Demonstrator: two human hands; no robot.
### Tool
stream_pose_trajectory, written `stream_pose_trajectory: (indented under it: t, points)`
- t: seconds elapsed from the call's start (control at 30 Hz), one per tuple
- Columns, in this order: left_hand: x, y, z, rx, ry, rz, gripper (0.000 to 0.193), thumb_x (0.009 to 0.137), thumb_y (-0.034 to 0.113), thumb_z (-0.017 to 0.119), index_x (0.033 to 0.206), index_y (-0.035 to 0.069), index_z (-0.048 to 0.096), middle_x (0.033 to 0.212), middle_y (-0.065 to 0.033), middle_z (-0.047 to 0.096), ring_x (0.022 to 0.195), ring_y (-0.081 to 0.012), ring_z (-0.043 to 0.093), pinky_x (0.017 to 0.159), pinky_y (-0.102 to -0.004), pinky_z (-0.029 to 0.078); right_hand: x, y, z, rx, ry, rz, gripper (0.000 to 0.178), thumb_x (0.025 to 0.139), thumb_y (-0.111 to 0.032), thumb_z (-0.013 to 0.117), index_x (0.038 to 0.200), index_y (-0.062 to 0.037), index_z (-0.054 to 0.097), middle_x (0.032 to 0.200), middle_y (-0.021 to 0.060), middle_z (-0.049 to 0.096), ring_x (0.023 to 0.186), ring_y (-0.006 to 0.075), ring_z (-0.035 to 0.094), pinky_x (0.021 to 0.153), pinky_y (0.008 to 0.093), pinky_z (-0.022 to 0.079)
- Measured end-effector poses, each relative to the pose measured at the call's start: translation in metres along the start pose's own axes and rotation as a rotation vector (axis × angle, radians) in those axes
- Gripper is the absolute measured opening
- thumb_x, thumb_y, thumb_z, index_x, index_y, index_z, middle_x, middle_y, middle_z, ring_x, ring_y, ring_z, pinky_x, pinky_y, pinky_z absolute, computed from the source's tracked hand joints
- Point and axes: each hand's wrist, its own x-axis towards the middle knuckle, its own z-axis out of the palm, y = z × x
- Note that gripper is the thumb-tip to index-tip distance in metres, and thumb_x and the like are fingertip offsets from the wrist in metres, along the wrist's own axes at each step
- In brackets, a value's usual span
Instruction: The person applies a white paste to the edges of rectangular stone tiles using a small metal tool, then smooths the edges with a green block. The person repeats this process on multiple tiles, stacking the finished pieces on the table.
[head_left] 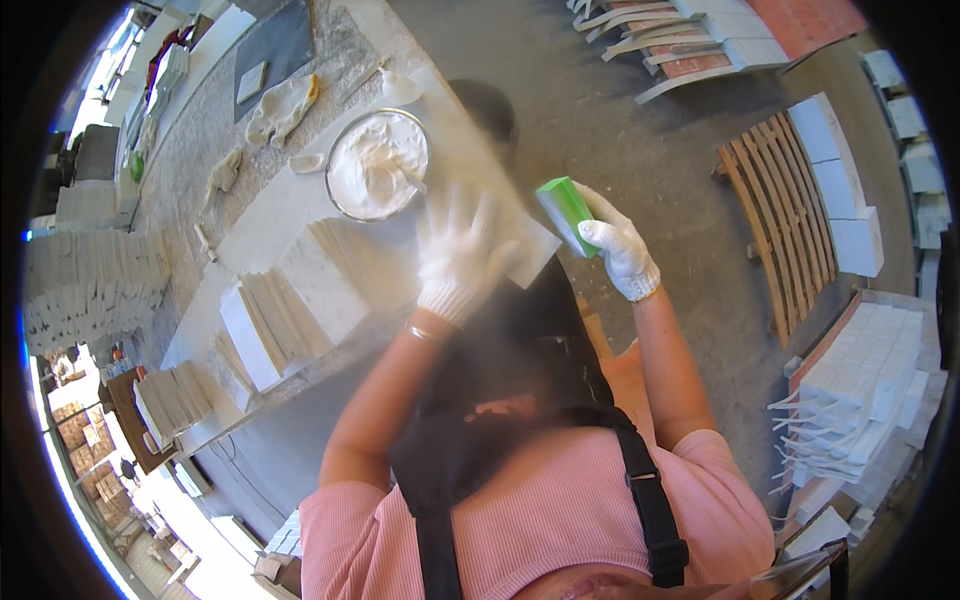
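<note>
My left hand point(458, 250), in a white knit glove, is spread with fingers apart over a pale flat tile point(535, 250) near the bench edge; motion blurs it slightly. In my right hand point(625, 255), gloved too, a green sanding block point(566, 214) with a pale, dusty face is gripped between thumb and fingers. It is held off the bench edge, above the floor. Just beyond my left hand stands a clear round bowl point(330, 165) of thick white paste point(375, 160), with a tool partly sunk in it.
Rows of upright tiles point(275, 320) stand along the bench point(200, 300). Loose gloves point(283, 110) and a dark board point(275, 50) lie farther back. To the right are a wooden pallet point(775, 220), stacked white tiles point(865, 350) and a strapped load point(690, 40) on the floor.
</note>
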Motion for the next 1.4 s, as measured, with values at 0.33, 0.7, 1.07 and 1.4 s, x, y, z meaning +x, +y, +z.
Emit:
stream_pose_trajectory:
  t: [0.33, 0.7, 1.07, 1.4]
  points:
    - [0.022, -0.003, 0.006, 0.129, 0.099, 0.181, 0.075, 0.094, 0.05, 0.068, 0.156, 0.01, 0.051, 0.162, -0.0218, 0.044, 0.141, -0.0556, 0.043, 0.117, -0.0647, 0.036, 0.009, 0.018, 0.02, -0.24, -0.016, -0.06, 0.081, 0.089, -0.033, 0.074, 0.158, -0.0003, 0.048, 0.155, 0.0121, 0.057, 0.141, 0.0215, 0.052, 0.119, 0.0365, 0.039]
    - [0.021, -0.003, 0.008, 0.058, 0.06, 0.149, 0.076, 0.093, 0.043, 0.069, 0.158, 0.009, 0.047, 0.167, -0.0221, 0.038, 0.15, -0.0536, 0.033, 0.123, -0.0655, 0.026, -0.005, 0.012, 0.024, -0.456, 0.018, -0.15, 0.077, 0.09, -0.031, 0.072, 0.157, 0.0, 0.05, 0.152, 0.0141, 0.059, 0.14, 0.0246, 0.055, 0.118, 0.0354, 0.04]
    - [0.021, -0.004, 0.011, 0.094, 0.082, 0.152, 0.074, 0.096, 0.048, 0.065, 0.156, 0.007, 0.05, 0.165, -0.0222, 0.041, 0.144, -0.0545, 0.04, 0.119, -0.0647, 0.033, -0.024, 0.006, 0.023, -0.396, -0.013, -0.105, 0.075, 0.09, -0.029, 0.074, 0.156, -0.0008, 0.052, 0.157, 0.0139, 0.054, 0.144, 0.0245, 0.05, 0.119, 0.0356, 0.038]
    - [0.017, 0.005, -0.012, 0.236, 0.067, 0.229, 0.073, 0.098, 0.045, 0.061, 0.157, 0.004, 0.046, 0.165, -0.0235, 0.038, 0.144, -0.0547, 0.039, 0.118, -0.0646, 0.034, -0.022, 0.011, 0.018, -0.594, -0.018, -0.189, 0.074, 0.088, -0.036, 0.076, 0.153, -0.0051, 0.057, 0.146, 0.0182, 0.062, 0.134, 0.029, 0.061, 0.115, 0.0402, 0.044]
